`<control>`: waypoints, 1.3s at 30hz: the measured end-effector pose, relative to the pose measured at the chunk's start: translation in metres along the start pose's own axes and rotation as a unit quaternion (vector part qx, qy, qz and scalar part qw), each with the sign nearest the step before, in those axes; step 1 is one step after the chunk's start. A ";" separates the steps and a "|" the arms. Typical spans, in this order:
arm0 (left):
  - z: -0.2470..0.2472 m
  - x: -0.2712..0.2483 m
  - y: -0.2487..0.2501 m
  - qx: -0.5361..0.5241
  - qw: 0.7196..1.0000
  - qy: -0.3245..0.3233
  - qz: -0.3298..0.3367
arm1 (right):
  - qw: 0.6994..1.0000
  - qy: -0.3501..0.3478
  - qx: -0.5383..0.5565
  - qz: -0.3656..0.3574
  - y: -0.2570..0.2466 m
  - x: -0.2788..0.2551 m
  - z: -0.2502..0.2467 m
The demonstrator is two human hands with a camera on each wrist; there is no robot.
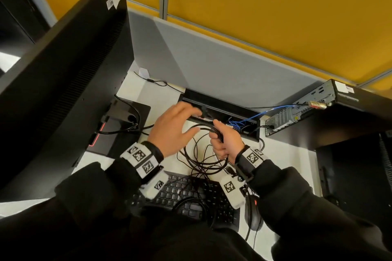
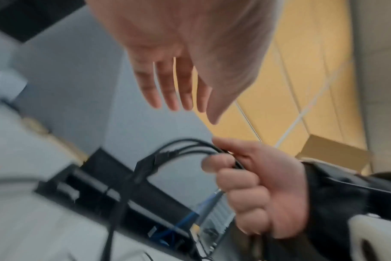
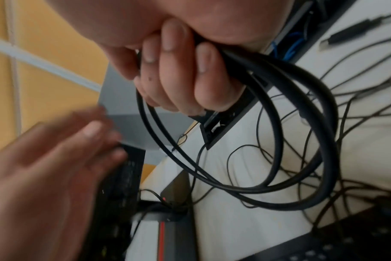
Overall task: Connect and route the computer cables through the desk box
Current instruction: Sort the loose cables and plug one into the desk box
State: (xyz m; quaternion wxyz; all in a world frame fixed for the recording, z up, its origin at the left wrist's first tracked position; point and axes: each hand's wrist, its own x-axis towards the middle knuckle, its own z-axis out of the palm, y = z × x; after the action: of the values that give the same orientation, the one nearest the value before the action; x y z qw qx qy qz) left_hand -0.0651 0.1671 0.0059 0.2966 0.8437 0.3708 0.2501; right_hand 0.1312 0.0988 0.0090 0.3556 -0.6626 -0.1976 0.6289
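The black desk box (image 1: 224,105) is sunk into the white desk at the back, with its lid open. My right hand (image 1: 220,140) grips a bundle of black cables (image 1: 199,154) just in front of the box, and their loops hang down to the desk. My left hand (image 1: 182,123) hovers open, fingers spread, over the box's left end and holds nothing. The left wrist view shows my left hand (image 2: 179,79) with straight fingers above my right hand (image 2: 257,185), and the cables (image 2: 190,146) arching towards the box (image 2: 96,185). In the right wrist view my right hand (image 3: 185,70) is curled round the thick cables (image 3: 301,123).
A large black monitor (image 1: 63,70) on its stand (image 1: 127,125) fills the left. A small desktop computer (image 1: 318,108) stands at the right, with a blue network cable (image 1: 261,113) running into the box. A keyboard (image 1: 191,195) and a mouse (image 1: 252,216) lie near me under loose cables.
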 end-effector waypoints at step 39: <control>0.005 0.078 -0.001 -0.351 0.898 -0.167 -0.207 | 0.980 -0.058 -0.098 -0.161 -0.010 0.021 -0.039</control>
State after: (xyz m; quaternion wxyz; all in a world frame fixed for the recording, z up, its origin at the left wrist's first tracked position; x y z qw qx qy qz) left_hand -0.0153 0.2263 0.0174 0.6760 0.6186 0.3703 0.1525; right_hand 0.1735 0.1124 0.0000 0.3738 -0.6156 -0.3829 0.5785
